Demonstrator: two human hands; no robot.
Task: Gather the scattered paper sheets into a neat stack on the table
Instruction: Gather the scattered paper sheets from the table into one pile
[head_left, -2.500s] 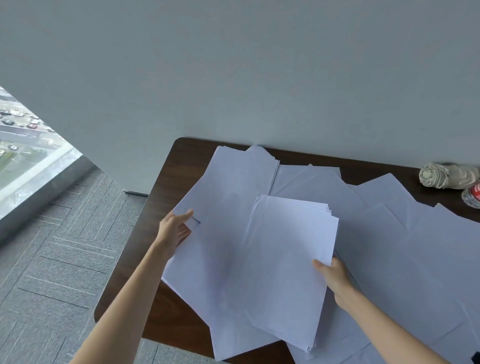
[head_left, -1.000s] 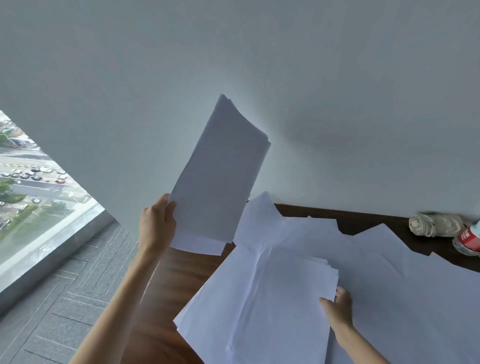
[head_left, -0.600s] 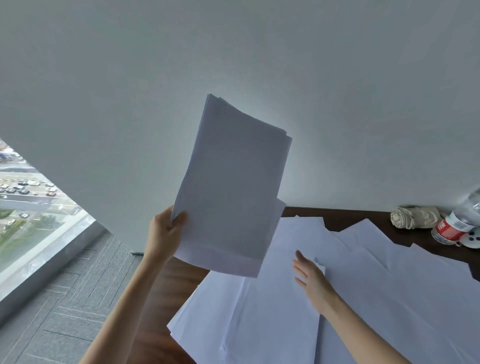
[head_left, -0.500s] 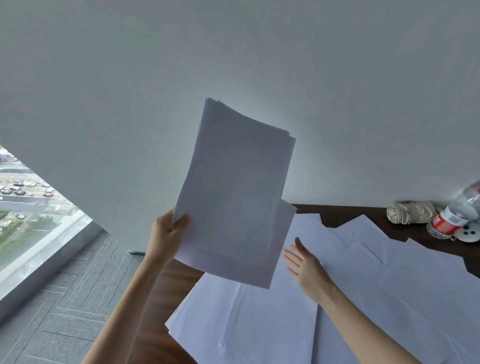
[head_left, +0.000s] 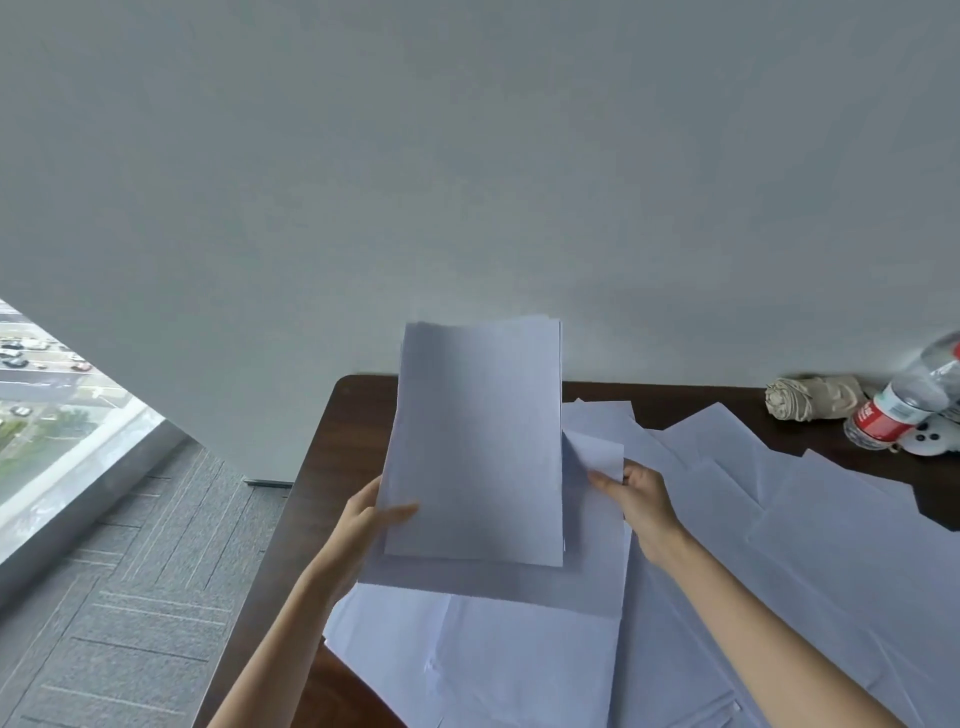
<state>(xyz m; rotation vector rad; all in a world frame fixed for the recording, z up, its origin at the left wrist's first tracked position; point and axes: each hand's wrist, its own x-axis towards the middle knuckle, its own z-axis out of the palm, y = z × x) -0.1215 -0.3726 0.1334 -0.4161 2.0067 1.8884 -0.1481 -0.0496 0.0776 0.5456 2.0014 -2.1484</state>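
Observation:
My left hand (head_left: 366, 525) grips a bundle of white paper sheets (head_left: 478, 441) by its lower left edge and holds it upright above the dark wooden table (head_left: 322, 467). One wider sheet (head_left: 592, 577) sticks out behind the bundle at the right and bottom. My right hand (head_left: 636, 493) pinches the right edge of that sheet. Several loose white sheets (head_left: 810, 525) lie scattered and overlapping across the table, some under the held bundle.
A rolled beige cloth (head_left: 810, 405) and a clear plastic bottle with a red label (head_left: 904, 410) lie at the table's far right by the white wall. Grey carpet floor (head_left: 130, 597) and a window (head_left: 47, 410) lie left of the table edge.
My left hand has lowered the bundle and turned it more upright. My right hand has left the table sheets and taken hold of the sheet sticking out at the bundle's right edge.

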